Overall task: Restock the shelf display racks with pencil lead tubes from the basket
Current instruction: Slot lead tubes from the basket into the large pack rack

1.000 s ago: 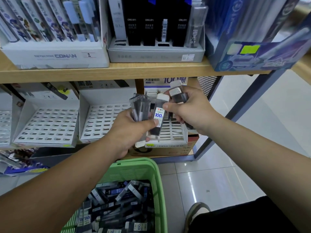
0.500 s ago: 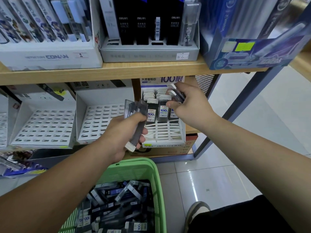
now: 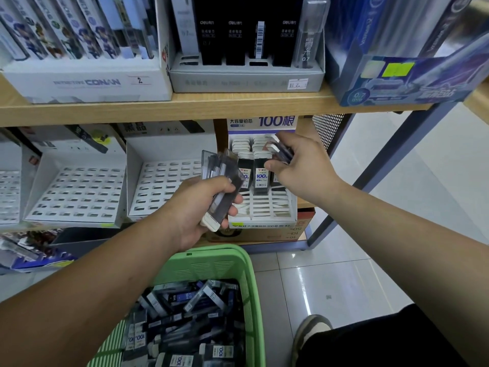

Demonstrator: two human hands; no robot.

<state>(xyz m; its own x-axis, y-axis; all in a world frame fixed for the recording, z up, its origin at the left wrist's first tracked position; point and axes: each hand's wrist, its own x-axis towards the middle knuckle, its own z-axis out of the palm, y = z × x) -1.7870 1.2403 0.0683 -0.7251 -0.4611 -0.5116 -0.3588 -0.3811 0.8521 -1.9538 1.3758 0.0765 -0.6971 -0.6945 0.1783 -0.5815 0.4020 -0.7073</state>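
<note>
Plastic is most of what shows: flat rectangular lead tubes with smoky clear bodies and white caps, a ribbed green basket (image 3: 246,276) heaped with them, and white card racks punched with rows of slots. The left hand (image 3: 195,210) is wrapped around a fanned bundle of tubes (image 3: 221,178), caps pointing down, in front of the shelf. The right hand (image 3: 299,162) pinches a couple of tubes (image 3: 280,151) between thumb and fingertips, right over the back rows of the blue-headed "100" rack (image 3: 264,207), where upright tubes (image 3: 260,176) already stand at the back (the front slots are bare). Two white racks (image 3: 79,192) to its left hold nothing.

Shelf boards (image 3: 211,107) are pale wood grain on a grey-blue metal frame; above sit boxed pen displays (image 3: 87,83). Glossy light floor tiles (image 3: 330,282) reflect the ceiling lights, and a shoe (image 3: 309,332) shows at the bottom edge.

Since a second ago the hands have parted: then they met over one labelled tube in front of the rack, and now the right has gone deeper into the rack while the left has dropped lower with its bundle
</note>
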